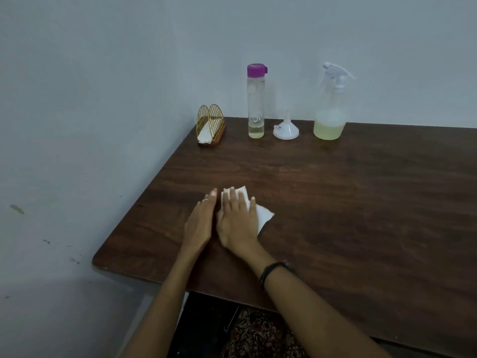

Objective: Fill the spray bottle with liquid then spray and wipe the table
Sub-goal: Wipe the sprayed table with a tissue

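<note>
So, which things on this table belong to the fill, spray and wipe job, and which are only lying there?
Belong to the job:
spray bottle, partly filled
bottle with purple cap
funnel
white tissue, pressed flat under the right hand
table

Only lying there:
tissue holder
left hand, resting flat beside the tissue

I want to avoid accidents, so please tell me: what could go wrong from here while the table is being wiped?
1. The right hand presses a white tissue near the left table edge; a wide stroke might push it off.
2. Strokes toward the back could topple the tall purple-capped bottle or the light funnel.
3. The thin tissue may tear if the wood is wet.
</note>
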Demonstrator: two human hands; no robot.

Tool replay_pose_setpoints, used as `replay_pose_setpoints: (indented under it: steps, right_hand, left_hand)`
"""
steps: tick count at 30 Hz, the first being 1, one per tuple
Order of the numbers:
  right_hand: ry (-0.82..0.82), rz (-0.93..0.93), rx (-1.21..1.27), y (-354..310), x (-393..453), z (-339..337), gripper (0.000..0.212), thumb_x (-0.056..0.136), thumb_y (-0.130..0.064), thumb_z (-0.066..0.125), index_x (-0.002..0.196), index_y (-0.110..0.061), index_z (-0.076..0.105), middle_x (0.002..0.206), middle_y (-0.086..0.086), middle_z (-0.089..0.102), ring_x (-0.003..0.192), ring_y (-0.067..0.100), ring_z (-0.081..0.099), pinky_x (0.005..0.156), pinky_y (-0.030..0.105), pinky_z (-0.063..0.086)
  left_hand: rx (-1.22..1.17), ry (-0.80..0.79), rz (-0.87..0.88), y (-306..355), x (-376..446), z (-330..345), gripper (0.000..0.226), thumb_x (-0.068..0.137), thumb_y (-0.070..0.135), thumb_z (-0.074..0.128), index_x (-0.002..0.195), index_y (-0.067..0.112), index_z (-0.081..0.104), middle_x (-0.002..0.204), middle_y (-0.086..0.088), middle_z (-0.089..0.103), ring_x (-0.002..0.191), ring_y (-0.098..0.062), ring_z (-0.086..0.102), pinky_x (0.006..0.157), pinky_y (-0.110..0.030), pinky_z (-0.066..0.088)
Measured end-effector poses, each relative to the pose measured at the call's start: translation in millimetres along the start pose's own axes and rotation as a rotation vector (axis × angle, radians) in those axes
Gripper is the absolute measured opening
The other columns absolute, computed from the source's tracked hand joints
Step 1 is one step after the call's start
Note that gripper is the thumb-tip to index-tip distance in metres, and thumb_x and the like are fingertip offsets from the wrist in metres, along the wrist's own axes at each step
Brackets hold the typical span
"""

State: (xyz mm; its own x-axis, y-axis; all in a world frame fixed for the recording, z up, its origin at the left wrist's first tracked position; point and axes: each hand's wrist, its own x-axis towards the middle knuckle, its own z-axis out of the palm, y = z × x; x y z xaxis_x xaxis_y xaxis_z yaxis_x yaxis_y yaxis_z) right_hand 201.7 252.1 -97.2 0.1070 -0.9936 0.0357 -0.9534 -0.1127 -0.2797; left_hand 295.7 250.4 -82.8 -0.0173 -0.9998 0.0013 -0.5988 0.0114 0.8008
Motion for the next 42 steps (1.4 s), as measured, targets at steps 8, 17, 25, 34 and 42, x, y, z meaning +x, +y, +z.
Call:
replay_pose_setpoints:
  steps: [8, 17, 25, 34, 42]
  right_hand:
    - [0.022, 0.162, -0.019, 83, 43, -28, 0.053, 0.1, -0.028, 0.018, 0.15, -0.014, 0.007, 0.16, 0.004, 0.002, 0.147, 0.023, 0.003, 0.118, 0.049, -0.001]
    - [0.088, 0.258, -0.081, 113, -14, -36, 0.054, 0.1, -0.028, 0.017, 0.15, -0.011, 0.006, 0.159, 0.007, 0.005, 0.147, 0.023, 0.006, 0.117, 0.049, 0.003]
    - [0.052, 0.149, 0.01, 38, -26, -7, 0.063, 0.083, -0.034, 0.02, 0.127, -0.011, 0.059, 0.134, 0.006, 0.056, 0.124, 0.023, 0.053, 0.101, 0.05, 0.04]
    - [0.025, 0.098, 0.006, 82, 43, -25, 0.053, 0.101, -0.029, 0.019, 0.15, -0.012, 0.008, 0.159, 0.004, 0.004, 0.147, 0.021, 0.002, 0.117, 0.048, -0.001]
    - [0.123, 0.379, -0.064, 220, 26, -63, 0.052, 0.1, -0.028, 0.021, 0.15, -0.012, 0.013, 0.159, 0.007, 0.01, 0.145, 0.026, 0.011, 0.116, 0.052, 0.007]
  left_hand:
    - [0.572, -0.096, 0.266, -11, 6, 5, 0.089, 0.072, 0.045, -0.01, 0.145, 0.007, 0.023, 0.154, -0.012, 0.021, 0.144, -0.028, 0.017, 0.117, -0.035, 0.006]
    - [0.456, 0.036, 0.307, -17, 7, 11, 0.05, 0.096, 0.019, 0.016, 0.139, 0.001, 0.034, 0.146, -0.015, 0.036, 0.138, -0.033, 0.031, 0.113, -0.039, 0.014]
    - [0.5, -0.024, 0.2, -10, 6, 18, 0.045, 0.101, 0.028, 0.027, 0.146, 0.026, 0.022, 0.155, 0.008, 0.019, 0.145, -0.011, 0.009, 0.117, -0.032, 0.003]
    - [0.402, 0.038, 0.2, 26, -16, 38, 0.043, 0.099, 0.026, 0.035, 0.142, 0.026, 0.032, 0.154, 0.005, 0.024, 0.145, -0.012, 0.01, 0.116, -0.039, -0.005]
    - [0.61, -0.15, 0.306, 56, -40, 99, 0.072, 0.079, 0.059, -0.003, 0.146, 0.037, 0.013, 0.157, 0.011, 0.007, 0.145, -0.008, -0.002, 0.117, -0.038, -0.005]
